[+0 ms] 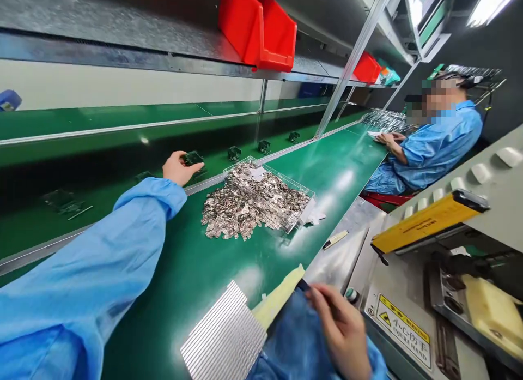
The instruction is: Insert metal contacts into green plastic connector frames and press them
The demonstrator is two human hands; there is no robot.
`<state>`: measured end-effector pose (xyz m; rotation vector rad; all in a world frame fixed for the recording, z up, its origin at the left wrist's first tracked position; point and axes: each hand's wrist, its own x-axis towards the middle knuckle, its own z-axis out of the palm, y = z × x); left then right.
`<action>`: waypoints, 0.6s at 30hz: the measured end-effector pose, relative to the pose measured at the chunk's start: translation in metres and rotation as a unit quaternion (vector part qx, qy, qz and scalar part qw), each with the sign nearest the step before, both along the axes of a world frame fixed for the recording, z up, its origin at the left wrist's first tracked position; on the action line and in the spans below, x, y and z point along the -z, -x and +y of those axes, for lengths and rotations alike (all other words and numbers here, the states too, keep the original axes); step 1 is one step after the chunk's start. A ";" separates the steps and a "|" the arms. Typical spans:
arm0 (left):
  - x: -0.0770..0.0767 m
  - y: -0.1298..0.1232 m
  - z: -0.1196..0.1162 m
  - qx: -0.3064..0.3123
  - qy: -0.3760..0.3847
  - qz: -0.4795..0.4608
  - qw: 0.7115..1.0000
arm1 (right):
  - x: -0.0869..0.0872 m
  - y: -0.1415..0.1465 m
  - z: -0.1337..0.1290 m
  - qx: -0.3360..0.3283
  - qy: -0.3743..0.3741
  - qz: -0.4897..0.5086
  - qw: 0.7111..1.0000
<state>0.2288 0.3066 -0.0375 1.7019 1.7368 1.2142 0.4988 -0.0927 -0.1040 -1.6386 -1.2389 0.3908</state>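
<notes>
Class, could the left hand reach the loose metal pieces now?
Probably yes: the left hand is close and the loose metal pieces spill uncovered onto the bench, though it grips a dark part.

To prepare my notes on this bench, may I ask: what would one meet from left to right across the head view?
Blue object at the left edge, left hand, heap of small metal pieces, right hand, yellow bar.

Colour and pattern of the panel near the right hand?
The panel is silver-grey with parallel stripes; best seen in the head view, the only one.
</notes>
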 end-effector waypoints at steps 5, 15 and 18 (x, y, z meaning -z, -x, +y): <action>0.042 -0.010 0.060 -0.044 0.029 0.011 0.999 | -0.004 0.025 0.128 -0.105 0.010 -0.054 0.993; 0.078 0.054 -0.033 -0.013 -0.138 0.055 0.989 | 0.019 0.034 0.212 -0.096 0.075 -0.215 0.969; 0.084 0.103 -0.053 -0.116 -0.112 0.096 0.982 | 0.025 0.030 0.215 -0.104 0.043 -0.177 0.978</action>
